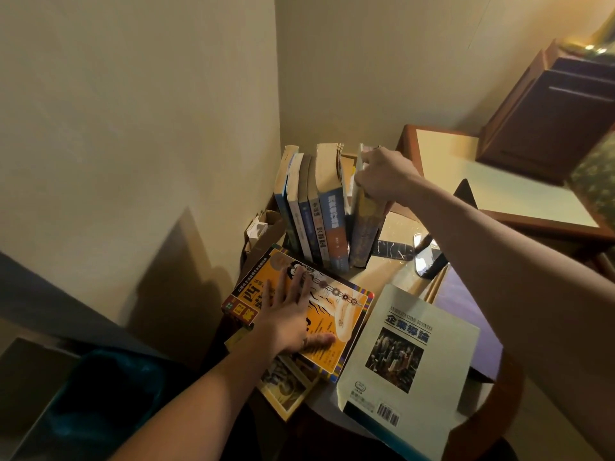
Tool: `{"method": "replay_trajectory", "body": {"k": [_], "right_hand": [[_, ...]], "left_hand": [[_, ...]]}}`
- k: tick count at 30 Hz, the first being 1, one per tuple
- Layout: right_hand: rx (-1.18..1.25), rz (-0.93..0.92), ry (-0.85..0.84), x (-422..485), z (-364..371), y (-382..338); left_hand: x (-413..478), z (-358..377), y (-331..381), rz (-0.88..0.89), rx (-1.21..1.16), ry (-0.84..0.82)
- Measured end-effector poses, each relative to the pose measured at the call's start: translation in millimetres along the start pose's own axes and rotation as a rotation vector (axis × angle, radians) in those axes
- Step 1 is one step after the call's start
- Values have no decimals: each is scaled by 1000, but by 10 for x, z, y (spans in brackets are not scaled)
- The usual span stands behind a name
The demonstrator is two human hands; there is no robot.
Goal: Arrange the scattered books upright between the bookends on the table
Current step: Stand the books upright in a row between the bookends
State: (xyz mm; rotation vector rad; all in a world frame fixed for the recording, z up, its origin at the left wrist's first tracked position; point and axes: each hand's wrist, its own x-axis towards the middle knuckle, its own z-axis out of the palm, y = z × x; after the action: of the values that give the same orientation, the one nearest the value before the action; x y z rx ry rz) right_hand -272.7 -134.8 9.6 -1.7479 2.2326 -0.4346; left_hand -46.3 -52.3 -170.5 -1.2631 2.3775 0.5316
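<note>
The round surface point(394, 272) with a wooden rim stands in a corner of the room and carries all the books. The largest, a pale book point(407, 357), lies flat at the near right. It has black title characters, a dark photo in the middle and a barcode at its near edge, and it overlaps a purple cover point(466, 311) beneath it. To its left an orange book point(336, 314) lies flat, with a dark patterned border and a pale figure drawn on it. It rests on a yellow-edged book point(286, 389) that juts out below.

At the back, a row point(311, 207) of five books stands upright near the wall, leaning slightly left, with blue and grey spines towards the camera and yellowed page tops. Just right of the row stands a blue-grey book point(364, 227), tilted a little, its foot on the surface.

The right hand point(382, 176) grips that book by its top, fingers curled round it. The left hand point(293, 316) lies flat on the orange book, fingers spread. A black strip point(392, 250) lies on the surface just right of the gripped book.
</note>
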Motion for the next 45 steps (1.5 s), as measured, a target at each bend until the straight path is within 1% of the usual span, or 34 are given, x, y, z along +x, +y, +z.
{"method": "replay_trajectory", "body": {"k": [5, 12, 17, 20, 22, 24, 25, 27, 29, 31, 34, 37, 45], "right_hand": [[-66, 2, -17, 45, 128, -55], [-90, 19, -42, 66, 89, 28], [-88, 5, -90, 76, 179, -49], [-149, 3, -92, 95, 179, -118], [-172, -1, -134, 57, 152, -160], [-219, -36, -215, 17, 93, -157], [-297, -103, -239, 2, 51, -128], [-480, -247, -233, -33, -30, -44], [-530, -292, -199, -39, -70, 37], [-501, -265, -217, -49, -61, 131], [-508, -248, -264, -127, 46, 231], [-496, -270, -230, -255, 141, 325], [-296, -216, -219, -113, 362, 250]], "left_hand": [[-6, 1, -2, 1, 5, 13], [7, 26, -7, 9, 39, 43], [22, 27, -7, 2, 40, 33], [26, 26, -2, -4, 46, 16], [22, 25, -6, -3, 40, 13], [19, 28, -11, 0, 38, 17], [19, 29, -10, 0, 39, 19], [21, 23, -15, -6, 41, 10], [38, 20, -11, -16, 44, -4], [44, 30, -9, -19, 51, 2], [25, 73, -35, 12, 43, 87], [-4, 113, -58, 56, 22, 172], [7, 124, -61, 48, 29, 192]]}}
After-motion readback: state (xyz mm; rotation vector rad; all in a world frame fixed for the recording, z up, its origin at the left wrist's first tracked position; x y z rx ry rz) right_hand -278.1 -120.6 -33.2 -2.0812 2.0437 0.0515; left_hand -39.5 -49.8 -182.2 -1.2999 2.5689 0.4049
